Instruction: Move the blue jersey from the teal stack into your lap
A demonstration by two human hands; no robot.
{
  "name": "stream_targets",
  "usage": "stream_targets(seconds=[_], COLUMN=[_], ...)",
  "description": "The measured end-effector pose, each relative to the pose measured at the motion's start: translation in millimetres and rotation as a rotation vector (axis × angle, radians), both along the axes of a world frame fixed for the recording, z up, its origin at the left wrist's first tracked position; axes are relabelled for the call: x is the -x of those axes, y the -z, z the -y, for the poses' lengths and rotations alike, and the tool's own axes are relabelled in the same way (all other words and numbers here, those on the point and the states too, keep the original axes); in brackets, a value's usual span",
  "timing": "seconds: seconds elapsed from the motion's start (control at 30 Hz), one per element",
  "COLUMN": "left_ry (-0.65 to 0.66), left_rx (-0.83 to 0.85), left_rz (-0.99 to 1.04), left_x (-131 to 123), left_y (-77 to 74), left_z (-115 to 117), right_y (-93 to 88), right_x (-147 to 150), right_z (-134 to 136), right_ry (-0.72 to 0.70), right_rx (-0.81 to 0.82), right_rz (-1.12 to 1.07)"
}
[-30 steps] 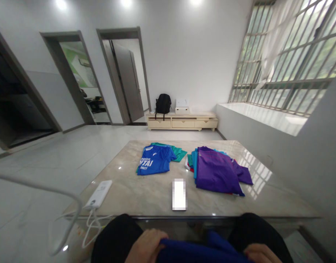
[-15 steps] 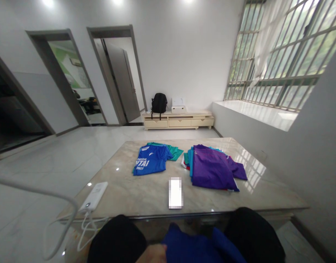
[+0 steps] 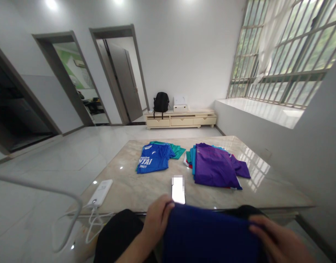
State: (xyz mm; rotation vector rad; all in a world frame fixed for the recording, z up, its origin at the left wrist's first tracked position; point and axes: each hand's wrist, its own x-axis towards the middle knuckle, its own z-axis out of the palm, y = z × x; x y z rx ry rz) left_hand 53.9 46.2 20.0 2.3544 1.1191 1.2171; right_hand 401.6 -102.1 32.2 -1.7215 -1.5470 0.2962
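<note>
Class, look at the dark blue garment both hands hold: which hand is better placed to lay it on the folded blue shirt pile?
Probably the left hand: it grips the dark blue garment on the side nearer the blue shirt pile. The right hand sits below the purple pile.

The dark blue garment (image 3: 212,233) pinched between the left hand (image 3: 156,219) and the right hand (image 3: 277,239) is a soft, matt cloth, and the blue shirt (image 3: 154,162) at 12 o'clock and the purple shirt (image 3: 216,170) at 1 o'clock look like smooth, faintly sheened sports fabric. They lie on a table (image 3: 146,190) of polished, glossy marble-like stone that throws back the window bars, beside a glossy-screened phone (image 3: 178,193) and, at 10 o'clock, a smooth white plastic power bank (image 3: 100,193) with a rubbery white cable (image 3: 91,223). The floor (image 3: 47,171) is shiny tile, and the low cabinet (image 3: 180,119) at the far wall looks like pale painted wood.
</note>
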Motion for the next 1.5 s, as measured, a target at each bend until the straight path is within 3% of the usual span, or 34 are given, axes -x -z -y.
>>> stream_targets(seconds=[0.07,0.13,0.2,0.27,0.33,0.4,0.47,0.53,0.63,0.77,0.83,0.9,1.0,1.1,1.2,1.33,1.4,1.5], left_ry=[0.006,-0.044,-0.086,-0.080,-0.039,0.045,0.136,0.197,0.243,0.337,0.394,0.416,0.328,0.140,-0.020,-0.103,-0.118,-0.133], left_rx=[-0.061,-0.176,-0.346,-0.511,-0.597,-0.602,-0.545,-0.430,-0.173,0.015,0.108,0.184,0.255,0.314,0.387,0.433,0.434,0.441], left_rz=[-0.001,0.056,0.153,0.228,0.252,0.228,0.174,0.084,-0.164,-0.405,-0.508,-0.561,-0.541,-0.466,-0.407,-0.356,-0.349,-0.377], left_x=[-36.1,-69.1,-95.7,-115.7,-131.3,-144.8,-157.1,-167.2,-175.0,-165.9,-152.2,-132.5,-94.4,-54.3,-22.9,0.4,8.3,21.3], left_y=[-49.1,-110.2,-173.9,-227.8,-260.6,-266.6,-247.3,-208.6,-130.9,-26.0,14.5,41.8,58.8,58.2,54.2,51.9,51.0,50.1], left_z=[-54.4,-104.1,-139.4,-158.8,-168.2,-175.4,-184.2,-192.7,-195.2,-174.0,-161.5,-154.8,-161.3,-182.2,-200.8,-203.0,-197.0,-188.3], right_y=[-50.4,-114.9,-180.5,-232.8,-262.1,-265.2,-244.5,-204.9,-120.1,10.8,65.8,103.2,123.0,115.2,103.7,105.3,113.6,129.2], right_x=[-17.0,-36.1,-55.2,-73.5,-91.2,-108.2,-123.4,-135.0,-141.3,-126.7,-116.1,-108.5,-101.3,-82.5,-40.4,29.9,57.8,82.5], right_z=[-51.5,-103.0,-144.0,-170.2,-183.9,-190.7,-194.9,-197.6,-195.5,-171.7,-151.6,-131.0,-111.2,-116.6,-145.5,-195.5,-215.1,-232.1], right_ry=[0.042,0.144,0.227,0.278,0.228,0.225,0.301,0.376,0.394,0.338,0.277,0.262,0.382,0.398,0.108,-0.263,-0.348,-0.347], right_rx=[0.017,-0.104,-0.294,-0.443,-0.618,-0.698,-0.615,-0.438,-0.258,-0.021,0.082,0.156,0.194,0.213,0.221,0.253,0.264,0.255], right_rz=[-0.055,-0.039,-0.007,-0.014,-0.073,-0.111,-0.072,0.016,0.074,0.095,0.094,0.089,0.115,0.128,0.037,-0.023,-0.067,-0.154])
